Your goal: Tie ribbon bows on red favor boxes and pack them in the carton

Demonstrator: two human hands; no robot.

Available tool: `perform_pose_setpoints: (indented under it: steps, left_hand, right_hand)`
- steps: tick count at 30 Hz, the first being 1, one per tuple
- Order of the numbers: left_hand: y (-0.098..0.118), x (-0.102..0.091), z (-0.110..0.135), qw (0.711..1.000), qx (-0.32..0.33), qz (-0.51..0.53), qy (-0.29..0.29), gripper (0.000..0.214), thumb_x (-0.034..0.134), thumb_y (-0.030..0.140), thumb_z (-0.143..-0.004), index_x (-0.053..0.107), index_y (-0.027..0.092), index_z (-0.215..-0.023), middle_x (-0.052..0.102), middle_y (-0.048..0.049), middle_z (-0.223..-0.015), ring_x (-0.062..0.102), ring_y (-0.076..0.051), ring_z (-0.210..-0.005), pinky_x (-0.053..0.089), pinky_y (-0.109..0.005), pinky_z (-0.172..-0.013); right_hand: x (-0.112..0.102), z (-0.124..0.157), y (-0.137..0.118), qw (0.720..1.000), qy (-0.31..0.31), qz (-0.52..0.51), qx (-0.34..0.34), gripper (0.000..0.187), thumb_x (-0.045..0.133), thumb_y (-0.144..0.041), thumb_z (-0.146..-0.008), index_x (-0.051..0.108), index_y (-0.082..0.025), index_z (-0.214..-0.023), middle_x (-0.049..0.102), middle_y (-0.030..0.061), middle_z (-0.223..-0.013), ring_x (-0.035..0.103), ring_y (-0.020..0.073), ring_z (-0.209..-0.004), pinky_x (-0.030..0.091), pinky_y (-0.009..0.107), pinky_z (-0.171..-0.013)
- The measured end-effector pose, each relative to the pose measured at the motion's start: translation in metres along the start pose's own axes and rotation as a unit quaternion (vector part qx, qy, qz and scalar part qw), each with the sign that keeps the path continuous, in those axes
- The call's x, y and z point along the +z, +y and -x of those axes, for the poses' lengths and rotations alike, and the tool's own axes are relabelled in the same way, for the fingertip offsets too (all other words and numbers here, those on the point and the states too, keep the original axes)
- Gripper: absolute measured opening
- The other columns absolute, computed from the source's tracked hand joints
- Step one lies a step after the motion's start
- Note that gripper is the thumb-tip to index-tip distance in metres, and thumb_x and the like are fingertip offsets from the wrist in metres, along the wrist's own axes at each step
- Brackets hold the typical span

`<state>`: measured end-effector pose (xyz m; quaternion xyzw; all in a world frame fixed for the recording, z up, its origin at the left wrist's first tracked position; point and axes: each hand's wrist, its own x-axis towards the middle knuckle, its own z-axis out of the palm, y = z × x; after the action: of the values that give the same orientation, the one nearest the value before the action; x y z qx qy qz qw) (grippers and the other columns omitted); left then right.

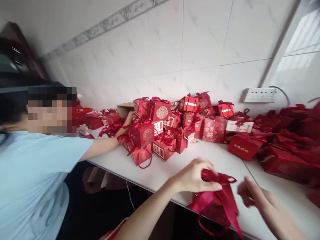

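My left hand (197, 176) is closed on the red ribbon (220, 191) of a small red gift box (215, 208) that stands at the front edge of the white table (172, 166). The ribbon trails down over the box. My right hand (250, 195) hovers just right of the box, blurred by motion, with its fingers curled and apart from the ribbon. A heap of red gift boxes (175, 126) with ribbon handles lies further back against the wall.
A person in a light blue shirt (32, 180) sits at the left and reaches a hand (127, 121) into the heap. More red boxes (287, 146) crowd the right side. A white power strip (260, 95) hangs on the tiled wall.
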<state>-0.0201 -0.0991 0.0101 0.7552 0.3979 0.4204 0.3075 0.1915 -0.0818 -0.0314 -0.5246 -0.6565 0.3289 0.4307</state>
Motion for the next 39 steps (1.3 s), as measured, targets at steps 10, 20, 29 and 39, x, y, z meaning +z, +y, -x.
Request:
perform_pose_setpoints:
  steps: [10, 20, 29, 39]
  left_hand:
    - [-0.007, 0.001, 0.009, 0.967, -0.203, -0.107, 0.108, 0.043, 0.045, 0.053, -0.083, 0.032, 0.02, -0.057, 0.035, 0.0052, -0.054, 0.039, -0.012, -0.053, 0.031, -0.026, -0.055]
    - [-0.013, 0.005, 0.01, 0.967, -0.219, -0.042, 0.12, 0.038, 0.052, 0.043, -0.082, 0.033, 0.02, -0.058, 0.029, 0.0057, -0.055, 0.033, -0.01, -0.054, 0.028, -0.023, -0.052]
    - [-0.003, 0.02, 0.024, 0.953, -0.233, -0.037, 0.191, 0.034, 0.049, 0.039, -0.086, 0.038, 0.02, -0.06, 0.029, 0.0059, -0.053, 0.031, -0.009, -0.049, 0.029, -0.022, -0.047]
    - [-0.007, 0.022, 0.026, 0.951, -0.237, 0.0, 0.197, 0.031, 0.047, 0.039, -0.088, 0.041, 0.021, -0.064, 0.032, 0.0053, -0.055, 0.033, -0.01, -0.05, 0.031, -0.021, -0.047]
  right_hand:
    - [0.013, 0.0, -0.035, 0.993, -0.041, -0.004, 0.112, 0.059, 0.034, -0.068, -0.083, 0.038, -0.021, -0.047, 0.034, -0.0033, -0.046, 0.035, 0.012, -0.047, 0.029, 0.027, -0.052]
    - [0.015, -0.006, -0.029, 0.991, -0.08, -0.057, 0.092, 0.048, 0.043, -0.052, -0.086, 0.036, -0.02, -0.052, 0.03, -0.0048, -0.052, 0.027, 0.0096, -0.05, 0.023, 0.026, -0.051]
    - [0.011, 0.025, -0.017, 0.98, -0.083, -0.176, 0.052, 0.037, 0.051, -0.047, -0.088, 0.045, -0.019, -0.065, 0.045, -0.003, -0.063, 0.04, 0.0109, -0.06, 0.033, 0.023, -0.057]
    - [0.004, 0.02, -0.006, 0.967, -0.134, -0.212, 0.035, 0.031, 0.051, -0.042, -0.09, 0.05, -0.019, -0.07, 0.048, -0.0023, -0.067, 0.045, 0.0117, -0.065, 0.038, 0.023, -0.065]
